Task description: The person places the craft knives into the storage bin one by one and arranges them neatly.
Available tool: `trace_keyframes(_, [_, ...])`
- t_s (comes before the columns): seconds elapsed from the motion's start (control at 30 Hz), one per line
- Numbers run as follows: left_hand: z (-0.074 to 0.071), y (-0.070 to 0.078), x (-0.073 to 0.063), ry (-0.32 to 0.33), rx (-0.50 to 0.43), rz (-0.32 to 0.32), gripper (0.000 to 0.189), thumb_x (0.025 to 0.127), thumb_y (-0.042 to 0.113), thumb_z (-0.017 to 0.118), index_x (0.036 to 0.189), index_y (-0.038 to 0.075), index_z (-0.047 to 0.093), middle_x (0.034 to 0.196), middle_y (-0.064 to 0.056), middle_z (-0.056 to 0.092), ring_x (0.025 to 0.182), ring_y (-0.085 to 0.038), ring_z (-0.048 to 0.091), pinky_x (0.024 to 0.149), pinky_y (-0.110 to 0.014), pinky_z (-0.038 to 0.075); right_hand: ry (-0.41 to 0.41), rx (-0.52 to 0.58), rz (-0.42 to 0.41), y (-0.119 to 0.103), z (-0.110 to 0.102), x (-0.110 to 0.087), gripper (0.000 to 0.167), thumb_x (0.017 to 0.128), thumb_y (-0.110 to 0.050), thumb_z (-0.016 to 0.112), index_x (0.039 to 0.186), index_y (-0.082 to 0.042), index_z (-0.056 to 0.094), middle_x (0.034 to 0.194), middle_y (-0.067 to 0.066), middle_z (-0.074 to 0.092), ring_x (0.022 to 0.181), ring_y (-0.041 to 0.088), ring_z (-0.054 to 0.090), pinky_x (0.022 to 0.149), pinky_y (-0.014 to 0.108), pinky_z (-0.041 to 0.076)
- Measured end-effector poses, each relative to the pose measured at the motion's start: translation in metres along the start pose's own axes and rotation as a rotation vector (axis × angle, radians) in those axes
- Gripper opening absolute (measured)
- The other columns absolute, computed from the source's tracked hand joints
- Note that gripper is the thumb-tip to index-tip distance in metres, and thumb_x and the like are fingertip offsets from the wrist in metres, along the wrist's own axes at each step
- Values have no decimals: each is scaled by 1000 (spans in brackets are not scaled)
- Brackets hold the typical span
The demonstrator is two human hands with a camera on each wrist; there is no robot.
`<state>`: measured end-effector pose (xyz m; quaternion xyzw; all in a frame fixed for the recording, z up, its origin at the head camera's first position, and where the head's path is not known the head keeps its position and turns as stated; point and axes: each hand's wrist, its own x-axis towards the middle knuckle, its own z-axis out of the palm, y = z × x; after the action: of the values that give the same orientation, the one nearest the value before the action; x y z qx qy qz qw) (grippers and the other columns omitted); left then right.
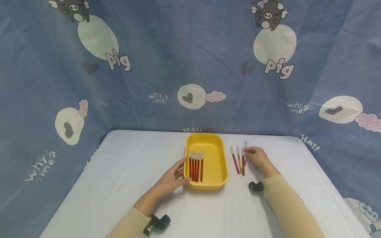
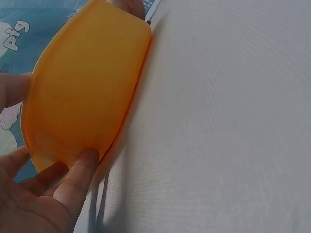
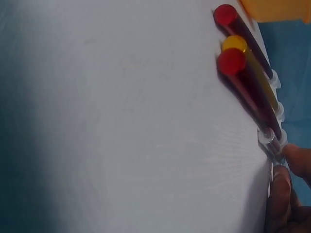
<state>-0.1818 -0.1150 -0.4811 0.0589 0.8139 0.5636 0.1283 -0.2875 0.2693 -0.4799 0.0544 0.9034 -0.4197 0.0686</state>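
My left hand (image 1: 169,180) holds the near left corner of a yellow tray (image 1: 222,172), thumb at the rim and fingers against the outer wall (image 2: 92,87). Inside the tray, along its left side, lie several red pen-like tools (image 1: 195,168) with whitish caps. Right of the tray my right hand (image 1: 259,158) pinches the capped end of a clear or silvery pen-like tool (image 3: 270,137) lying on the table. Beside it are a red one (image 3: 250,87), a yellow one (image 1: 239,162) and another red one (image 1: 235,163). My fingers hide part of the clear one.
A white cloth covers the table (image 1: 134,158). Behind it hangs a blue curtain (image 1: 190,66) with pig prints. Black devices are strapped to my left wrist (image 1: 157,223) and right wrist (image 1: 256,186).
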Motion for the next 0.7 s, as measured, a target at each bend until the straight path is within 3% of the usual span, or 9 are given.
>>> trace_keyframes(0.5, [-1,-1,0,-13,-29,32,89,86,32,81,158,32,29,161,-9,32,140,-37,43,109,-61,37,35,-113,10,-6,2,0,35,95,-15,62,126,1,66,125,26,64,106,35,63,86,43,55])
trace_keyframes(0.7, [-1,-2,0,-15,-40,43,89,86,28,81,158,31,29,160,-11,33,139,-38,43,109,-59,39,53,-82,6,-4,0,-1,36,93,-12,62,126,2,66,119,26,67,99,31,65,81,40,56])
